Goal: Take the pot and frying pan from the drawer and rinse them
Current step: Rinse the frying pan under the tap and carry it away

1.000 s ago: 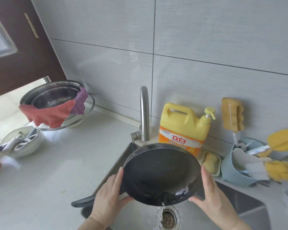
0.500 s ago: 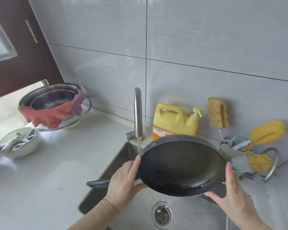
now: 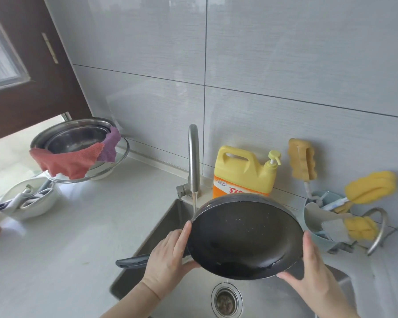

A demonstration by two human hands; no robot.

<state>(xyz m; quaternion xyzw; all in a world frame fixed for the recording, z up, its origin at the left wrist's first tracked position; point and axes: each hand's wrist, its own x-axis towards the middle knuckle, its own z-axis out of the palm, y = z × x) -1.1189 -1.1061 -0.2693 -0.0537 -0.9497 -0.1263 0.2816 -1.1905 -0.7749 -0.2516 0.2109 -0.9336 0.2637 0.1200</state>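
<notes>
Pan (image 3: 244, 239), dark nonstick, wet and speckled, tilted over the sink (image 3: 257, 301) just right of the tap (image 3: 193, 161) stream: judged stiff, moderately heavy, slippery, so left hand (image 3: 170, 255) grips rim beside handle and right hand (image 3: 308, 271) cradles the opposite rim.

A home kitchen: steel sink (image 3: 170, 226), faucet (image 3: 193, 161), detergent jug (image 3: 244, 173).

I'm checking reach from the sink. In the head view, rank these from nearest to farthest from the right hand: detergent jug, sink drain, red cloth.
From the right hand:
1. Sink drain, just to its left, low in the basin.
2. Detergent jug, behind the pan by the wall.
3. Red cloth, far left, draped over the metal bowls.
</notes>
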